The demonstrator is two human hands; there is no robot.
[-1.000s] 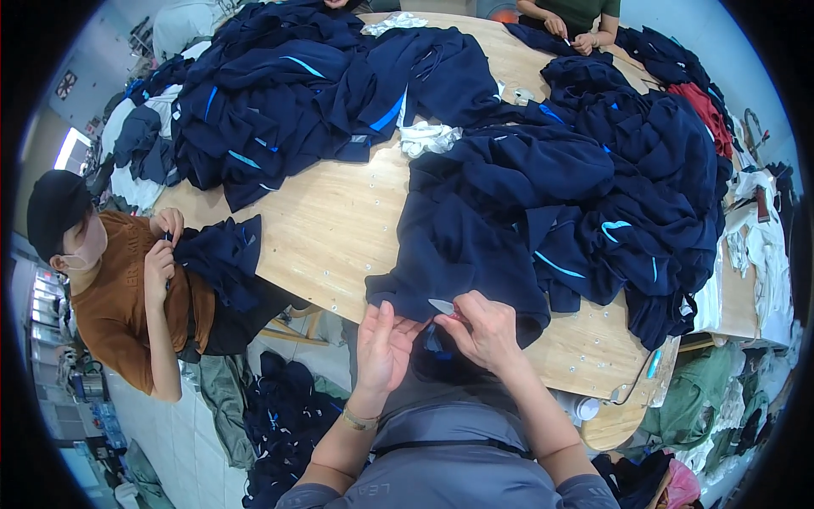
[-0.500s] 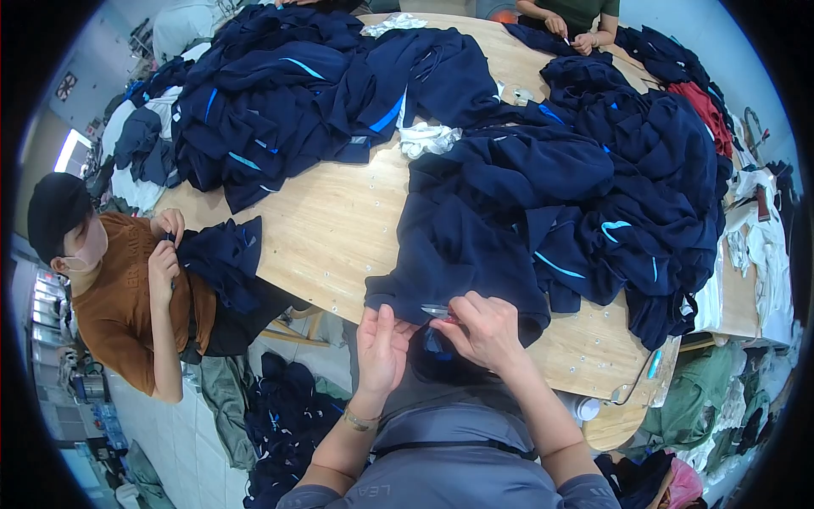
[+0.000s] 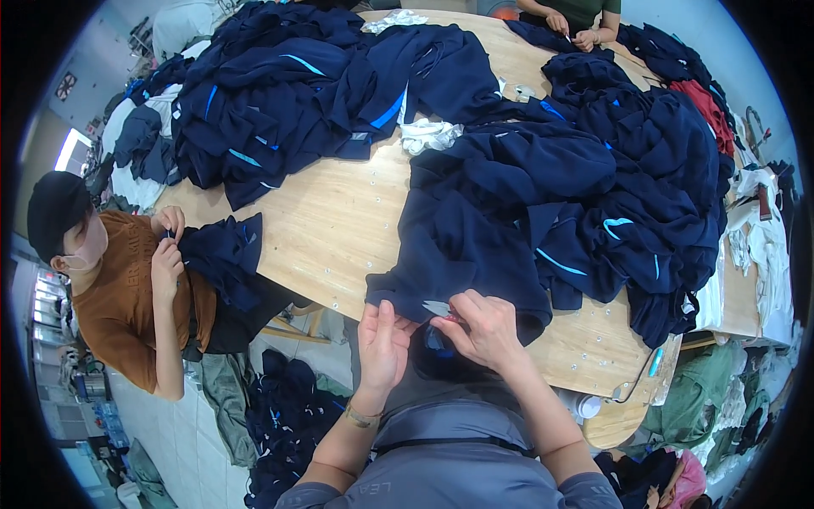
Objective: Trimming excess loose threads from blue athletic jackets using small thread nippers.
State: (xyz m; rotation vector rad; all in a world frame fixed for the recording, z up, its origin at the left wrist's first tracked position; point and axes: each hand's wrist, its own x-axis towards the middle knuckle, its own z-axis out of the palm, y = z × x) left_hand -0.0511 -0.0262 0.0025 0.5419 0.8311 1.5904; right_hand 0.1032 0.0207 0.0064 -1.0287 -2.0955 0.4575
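From the middle of your view, the wooden table (image 3: 335, 229) spreads from your waist across to 12 o'clock. A big heap of dark navy garments (image 3: 288, 102) covers it at 11 o'clock, and a second heap (image 3: 653, 178) lies at 2 o'clock, with light-blue trims showing among the folds.

At 9 o'clock a co-worker (image 3: 131, 280) in a brown top, dark cap and mask sits with both hands raised at a small navy piece (image 3: 225, 259). The navy garment (image 3: 471, 242) you are working on lies right in front of you at the middle of the dial, its near edge between your hands and its far part running into the heap at 2 o'clock. Another co-worker (image 3: 572, 17) in a dark green top handles navy cloth at 1 o'clock. On the floor at 7 o'clock lies a pile of navy pieces (image 3: 292, 416).

Your right hand (image 3: 485, 331), between 4 and 5 o'clock, has its fingers closed around the snips. Your left hand (image 3: 383, 346), at 6 o'clock, touches the garment's near edge, thumb raised; you cannot tell whether its fingers pinch the cloth.

A crumpled white bundle (image 3: 430, 136) lies at 12 o'clock. Smallest, the red-handled snips (image 3: 437, 307) aim their silver blades toward 10 o'clock, just above the near edge; contact with the cloth is unclear.
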